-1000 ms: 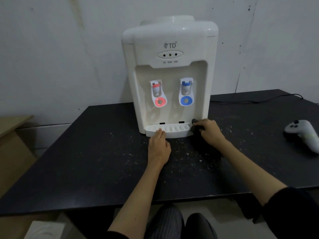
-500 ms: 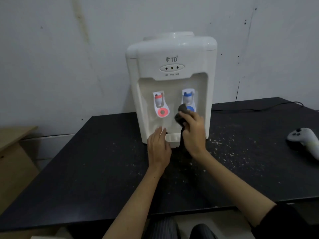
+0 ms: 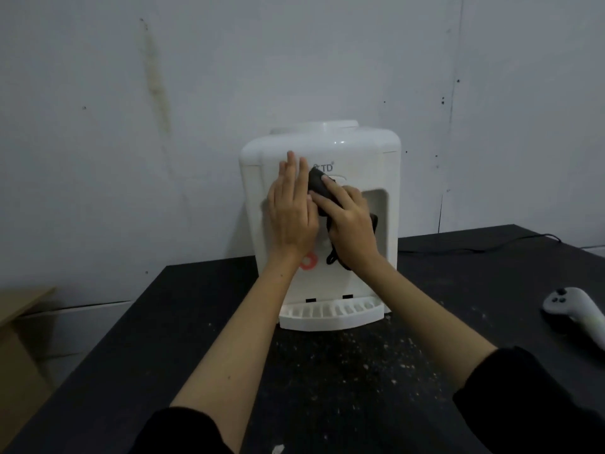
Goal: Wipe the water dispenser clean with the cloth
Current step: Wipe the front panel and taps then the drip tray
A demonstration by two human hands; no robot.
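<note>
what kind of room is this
Probably a bare workroom or test space, not a kitchen: a scuffed grey wall, a debris-speckled black table, and a handheld controller beside the water dispenser.

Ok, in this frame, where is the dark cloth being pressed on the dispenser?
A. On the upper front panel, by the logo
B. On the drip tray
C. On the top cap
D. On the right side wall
A: the right hand presses the dark cloth against the water dispenser upper front panel just under the logo, well above the drip tray.
</note>
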